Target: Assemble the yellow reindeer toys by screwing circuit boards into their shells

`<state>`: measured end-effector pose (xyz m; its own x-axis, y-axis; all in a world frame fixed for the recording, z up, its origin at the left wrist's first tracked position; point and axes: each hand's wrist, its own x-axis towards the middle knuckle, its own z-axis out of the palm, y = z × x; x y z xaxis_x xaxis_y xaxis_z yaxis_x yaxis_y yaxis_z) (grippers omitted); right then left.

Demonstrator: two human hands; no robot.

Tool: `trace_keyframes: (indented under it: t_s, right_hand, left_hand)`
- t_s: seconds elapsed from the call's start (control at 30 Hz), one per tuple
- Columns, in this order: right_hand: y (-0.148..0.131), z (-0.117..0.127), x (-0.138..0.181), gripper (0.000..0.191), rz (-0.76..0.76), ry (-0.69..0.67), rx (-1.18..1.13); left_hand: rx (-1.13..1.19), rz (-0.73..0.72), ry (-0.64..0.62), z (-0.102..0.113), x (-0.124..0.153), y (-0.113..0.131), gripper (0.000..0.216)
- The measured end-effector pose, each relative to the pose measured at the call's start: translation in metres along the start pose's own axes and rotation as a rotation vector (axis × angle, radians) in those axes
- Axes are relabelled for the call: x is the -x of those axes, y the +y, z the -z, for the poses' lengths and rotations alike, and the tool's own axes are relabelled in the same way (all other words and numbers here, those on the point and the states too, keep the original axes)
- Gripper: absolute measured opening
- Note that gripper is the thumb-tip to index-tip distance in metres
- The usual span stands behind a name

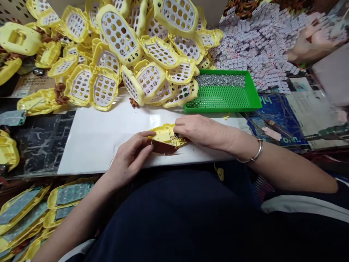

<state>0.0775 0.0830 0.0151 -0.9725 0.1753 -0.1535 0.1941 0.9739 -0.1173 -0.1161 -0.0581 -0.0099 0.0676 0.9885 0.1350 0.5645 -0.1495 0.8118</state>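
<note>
A yellow plastic shell point(163, 134) lies on the white sheet point(92, 140) near the table's front edge, with a brown circuit board point(163, 148) against its near side. My left hand point(130, 157) pinches the brown board from the left, fingers closed. My right hand point(201, 131), with a silver bangle on its wrist, rests on the shell's right end, fingertips pinched on a small part I cannot make out.
A big heap of yellow shells with white perforated grilles point(122, 54) fills the back. A green tray point(245, 103) holds small metal screws. Lilac small parts point(259, 40) lie back right, where another person's hand point(313, 40) works. More yellow shells point(32, 211) sit lower left.
</note>
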Motion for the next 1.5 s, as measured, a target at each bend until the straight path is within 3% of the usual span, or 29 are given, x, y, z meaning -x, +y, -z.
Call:
trace_keyframes:
  t_s: [0.1, 0.27, 0.37, 0.7, 0.97, 1.13, 1.27, 1.5]
  right_hand:
    - [0.002, 0.002, -0.001, 0.022, -0.003, -0.031, -0.017]
    - [0.012, -0.015, 0.008, 0.016, -0.032, 0.137, -0.226]
    - [0.015, -0.022, 0.011, 0.019, -0.018, 0.177, -0.197]
    - [0.011, 0.0, 0.0, 0.024, 0.091, -0.033, 0.035]
    - [0.015, -0.021, 0.008, 0.016, 0.011, 0.162, -0.248]
    - [0.019, 0.007, 0.0, 0.006, 0.01, -0.066, -0.413]
    - [0.02, 0.029, -0.013, 0.01, -0.019, -0.239, -0.37]
    - [0.025, 0.023, -0.014, 0.011, 0.066, -0.204, -0.34]
  left_hand:
    - [0.0, 0.013, 0.005, 0.0, 0.0, -0.001, 0.012]
    - [-0.002, 0.04, 0.007, 0.001, 0.0, 0.0, 0.013]
    - [-0.003, 0.06, 0.0, 0.002, 0.0, 0.0, 0.014]
    - [0.011, 0.085, 0.012, 0.0, 0.001, -0.001, 0.013]
    - [0.026, 0.046, 0.022, -0.001, 0.0, -0.002, 0.012]
    - [0.026, 0.075, 0.017, -0.001, 0.0, 0.0, 0.016]
    - [0.026, 0.079, 0.008, 0.0, 0.0, -0.001, 0.016]
    - [0.021, 0.088, 0.017, 0.0, -0.001, -0.004, 0.016]
